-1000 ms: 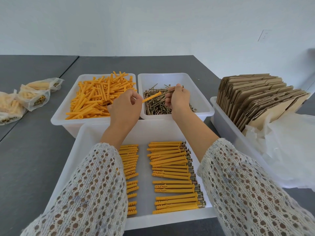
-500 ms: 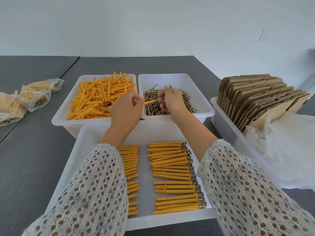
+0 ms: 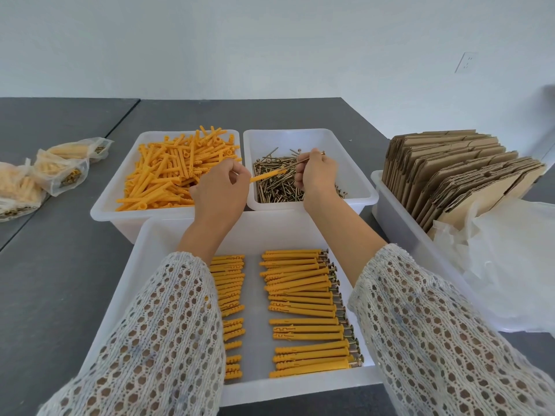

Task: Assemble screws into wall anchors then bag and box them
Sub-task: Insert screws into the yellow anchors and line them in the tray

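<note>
My left hand (image 3: 220, 192) grips an orange wall anchor (image 3: 268, 175) that points right over the screw bin (image 3: 360, 166). My right hand (image 3: 315, 172) pinches a screw (image 3: 312, 155), its tip close to the anchor's open end. Loose screws (image 3: 276, 187) fill the bin beneath both. The bin of loose orange anchors (image 3: 171, 172) stands to the left. In the near tray (image 3: 141, 265), rows of assembled anchors with screws (image 3: 303, 295) lie side by side, partly hidden by my sleeves.
Filled plastic bags (image 3: 57, 169) lie on the grey table at the left. A white bin at the right holds flat cardboard boxes (image 3: 450, 172) standing upright and empty clear bags (image 3: 504, 259).
My right hand dipped into the screws and has come up again with a screw. My left hand has kept the anchor over the screw bin.
</note>
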The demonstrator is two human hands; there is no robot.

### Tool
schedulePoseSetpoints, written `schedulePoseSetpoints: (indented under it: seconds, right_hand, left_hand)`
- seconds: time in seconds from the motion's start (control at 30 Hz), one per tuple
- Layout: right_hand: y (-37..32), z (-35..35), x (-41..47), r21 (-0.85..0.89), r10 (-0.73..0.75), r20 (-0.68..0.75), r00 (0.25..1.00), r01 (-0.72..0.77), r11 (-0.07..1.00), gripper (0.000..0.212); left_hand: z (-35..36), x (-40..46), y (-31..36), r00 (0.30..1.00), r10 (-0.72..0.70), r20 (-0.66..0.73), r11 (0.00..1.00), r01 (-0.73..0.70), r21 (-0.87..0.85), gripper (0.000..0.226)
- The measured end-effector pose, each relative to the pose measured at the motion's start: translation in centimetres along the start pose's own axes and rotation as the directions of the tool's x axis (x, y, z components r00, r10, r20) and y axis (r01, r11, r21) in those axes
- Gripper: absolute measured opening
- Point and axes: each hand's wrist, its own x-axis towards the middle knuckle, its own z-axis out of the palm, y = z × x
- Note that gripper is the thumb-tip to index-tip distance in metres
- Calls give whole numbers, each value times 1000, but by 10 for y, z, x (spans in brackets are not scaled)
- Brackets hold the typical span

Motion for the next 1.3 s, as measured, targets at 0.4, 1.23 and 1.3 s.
schedulePoseSetpoints:
  seconds: [0.4, 1.23, 1.3]
  right_hand:
    - [0, -1, 1, 38, -10, -61, 998, 12, 999, 43]
    - [7, 4, 2, -139, -96, 3, 995, 96, 986, 38]
    - [6, 3, 3, -93, -93, -29, 995, 90, 992, 38]
  left_hand:
    - [1, 0, -1, 1000, 4, -7, 1000, -4, 3, 18]
    - [3, -5, 1, 998, 57, -16, 998, -58, -40, 18]
    - [1, -4, 2, 999, 41, -22, 996, -43, -83, 17]
